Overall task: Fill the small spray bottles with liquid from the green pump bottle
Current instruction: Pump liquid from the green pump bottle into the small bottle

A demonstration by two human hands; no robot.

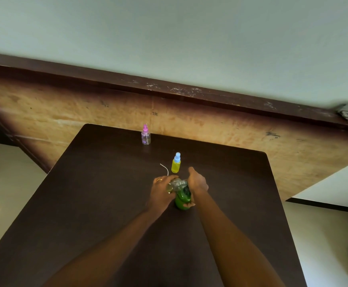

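Mid-bench (pixel 241 204): left hand (pixel 161 191) grips a clear small bottle (pixel 176 184) against the green pump bottle (pixel 181 201), clasped by the right hand (pixel 197 181).

The left forearm (pixel 115 241) and the right forearm (pixel 227 235) are bare, are stretched forward from the lower edge of the view, and are brought together so that the hands lie just beside each other. The left hand (pixel 161 191), on which a ring (pixel 159 179) is worn, is curled round a small clear bottle (pixel 176 184). The right hand (pixel 198 181) is seen from the back and is wrapped round the green pump bottle (pixel 182 200), its fingertips (pixel 190 204) being shown at the near side, while one digit is held out straight, away from the body.
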